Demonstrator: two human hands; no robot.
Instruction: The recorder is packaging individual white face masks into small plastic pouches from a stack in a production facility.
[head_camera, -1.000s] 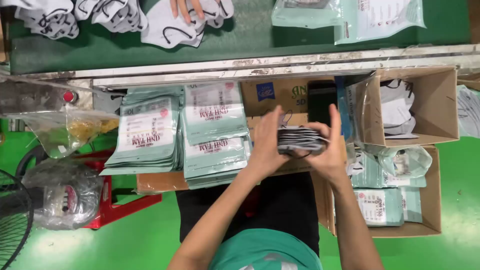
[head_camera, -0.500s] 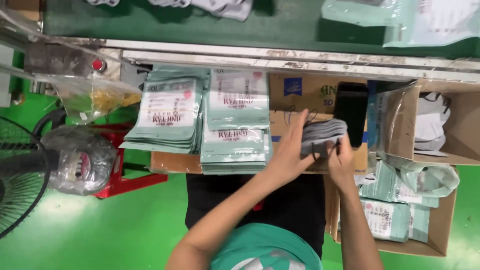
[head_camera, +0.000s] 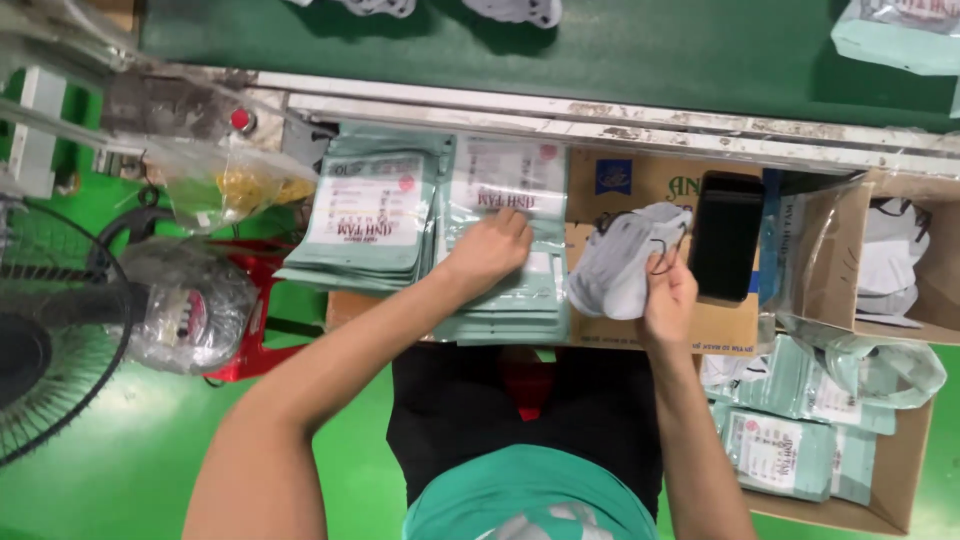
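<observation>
Green floor (head_camera: 130, 440) fills the lower left of our view, with a black wire-guard fan (head_camera: 45, 340) at the far left edge. Beside it we see a clear plastic bag (head_camera: 185, 305) resting on a red stool (head_camera: 265, 330). Further right, two stacks of pale green printed pouches lie on a brown cardboard surface (head_camera: 640, 180). Our left hand (head_camera: 490, 250) rests on the right stack of pale green printed pouches (head_camera: 510, 250), fingers curled onto the top pouch; we cannot tell whether it is pinched or only touched. The left stack of pouches (head_camera: 370, 215) lies just beside it, untouched. Our right hand (head_camera: 668, 295) grips a bundle of grey fabric face masks (head_camera: 620, 260), held closed around their lower edge above the cardboard. A black rectangular phone (head_camera: 727, 235) lies near the bundle. At far right stands an open cardboard box (head_camera: 830, 260) containing more masks.
</observation>
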